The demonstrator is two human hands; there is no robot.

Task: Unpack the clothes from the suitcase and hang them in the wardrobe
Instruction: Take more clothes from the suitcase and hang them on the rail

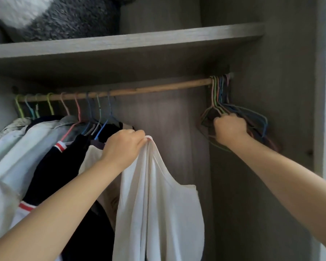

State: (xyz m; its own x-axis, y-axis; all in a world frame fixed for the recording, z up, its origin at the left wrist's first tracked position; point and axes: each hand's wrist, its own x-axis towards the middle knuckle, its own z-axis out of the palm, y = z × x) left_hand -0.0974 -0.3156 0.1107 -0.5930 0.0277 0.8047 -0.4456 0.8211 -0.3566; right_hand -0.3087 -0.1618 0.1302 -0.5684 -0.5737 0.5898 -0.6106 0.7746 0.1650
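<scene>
Grey wardrobe interior: hung clothes occupy the rod at left. Left hand pinches a white top mid-rod. Right hand grips bunched empty hangers at right. No legible writing.

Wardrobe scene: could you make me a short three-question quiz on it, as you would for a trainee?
1. True or false: the white garment already hangs on a hanger on the rail.
2. What does the right hand grip?
A. the shelf
B. the bunch of empty hangers at the rail's right end
C. a dark shirt
3. Fill in: the hung clothes crowd the rail's ____ side.

Key
1. False: the left hand holds it up by its bunched top, with no hanger in it.
2. B
3. left
</scene>
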